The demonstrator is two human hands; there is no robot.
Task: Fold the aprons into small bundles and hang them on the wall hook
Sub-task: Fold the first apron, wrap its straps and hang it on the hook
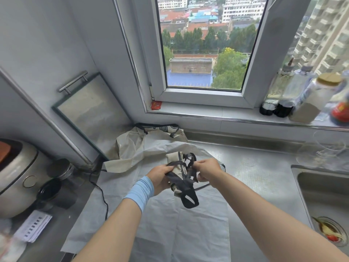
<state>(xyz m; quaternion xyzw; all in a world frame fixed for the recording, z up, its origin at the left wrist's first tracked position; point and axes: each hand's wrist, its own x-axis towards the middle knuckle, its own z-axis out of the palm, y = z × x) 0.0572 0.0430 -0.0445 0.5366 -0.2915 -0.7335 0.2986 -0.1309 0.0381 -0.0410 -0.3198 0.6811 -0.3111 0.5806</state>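
Stainless steel kitchen counter [260,173] runs beneath a white-framed window [204,44], with a white creased sheet [188,229] spread over it. Above the sheet we hold a rolled cream apron bundle [174,157] between both hands. Our left hand [160,176], at the bundle's 9 o'clock, curls round its lower end; our right hand [206,170], at 3 o'clock, pinches the black fabric straps [188,197], whose loops dangle toward 6 o'clock. A second crumpled cream apron [132,146] lies at 12 o'clock against the wall, a white rice cooker [17,173] at 9 o'clock, a steel sink [324,195] at 3 o'clock
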